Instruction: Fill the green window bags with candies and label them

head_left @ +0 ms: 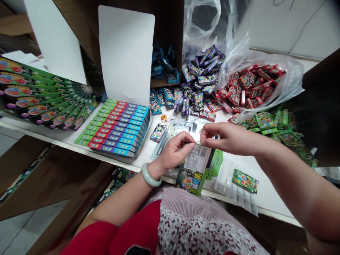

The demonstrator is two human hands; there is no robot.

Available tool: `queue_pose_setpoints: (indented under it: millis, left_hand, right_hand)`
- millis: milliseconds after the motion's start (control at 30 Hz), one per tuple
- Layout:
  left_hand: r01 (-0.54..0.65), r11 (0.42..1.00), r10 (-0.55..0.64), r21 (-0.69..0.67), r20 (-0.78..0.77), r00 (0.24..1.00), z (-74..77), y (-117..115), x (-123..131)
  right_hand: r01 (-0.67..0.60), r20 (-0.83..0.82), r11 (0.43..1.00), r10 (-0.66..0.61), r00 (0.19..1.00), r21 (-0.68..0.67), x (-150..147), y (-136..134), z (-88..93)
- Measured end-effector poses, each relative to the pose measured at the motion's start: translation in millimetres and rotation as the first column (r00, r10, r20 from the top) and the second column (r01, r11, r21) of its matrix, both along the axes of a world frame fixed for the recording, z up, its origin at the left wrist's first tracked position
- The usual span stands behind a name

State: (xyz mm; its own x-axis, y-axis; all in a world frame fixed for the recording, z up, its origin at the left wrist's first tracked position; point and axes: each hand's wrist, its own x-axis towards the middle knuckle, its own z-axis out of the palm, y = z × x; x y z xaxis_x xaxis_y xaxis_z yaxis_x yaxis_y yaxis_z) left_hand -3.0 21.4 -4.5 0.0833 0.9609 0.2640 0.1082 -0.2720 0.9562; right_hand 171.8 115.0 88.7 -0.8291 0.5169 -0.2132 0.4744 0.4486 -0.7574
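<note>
My left hand, with a pale green bangle on its wrist, is closed in a pinch at the top edge of a flat printed candy package. The package is black and green, with a pale barcode panel on its upper part. Beside it, my right hand has thumb and index finger pinched at the same edge; what lies right between the fingertips is hard to make out. Under and behind both hands lie clear plastic sleeves. More green printed packages show beneath the held one.
Rows of small coloured boxes fill a display box on the left, near fanned printed cards. Behind are heaps of purple boxes and bagged red boxes. Green boxes pile up right. One green box lies near the front edge.
</note>
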Motion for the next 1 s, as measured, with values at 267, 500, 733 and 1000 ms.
queue_pose_setpoints:
  millis: [267, 500, 733, 1000]
  left_hand:
    - [0.005, 1.000, -0.005, -0.009, 0.038, 0.999, 1.5, 0.6, 1.9]
    - [-0.008, 1.000, 0.007, 0.016, 0.053, 0.999, -0.8, 1.0, 3.2]
    - [-0.066, 0.998, 0.066, -0.010, 0.075, 0.995, -3.4, 0.8, 7.8]
    - [-0.096, 0.995, 0.096, 0.034, 0.014, 0.995, -2.9, -1.6, 6.7]
  right_hand:
    - [0.003, -0.004, 0.998, -0.003, 1.000, -0.067, 1.1, 5.0, -3.4]
    - [0.013, 0.013, 1.000, -0.013, 1.000, 0.018, -5.5, 6.7, -12.5]
    - [0.026, 0.057, 0.998, -0.029, 0.998, 0.065, -8.3, 4.2, -16.7]
    - [0.077, 0.053, 0.997, -0.077, 0.996, 0.002, -6.7, 7.0, -26.8]
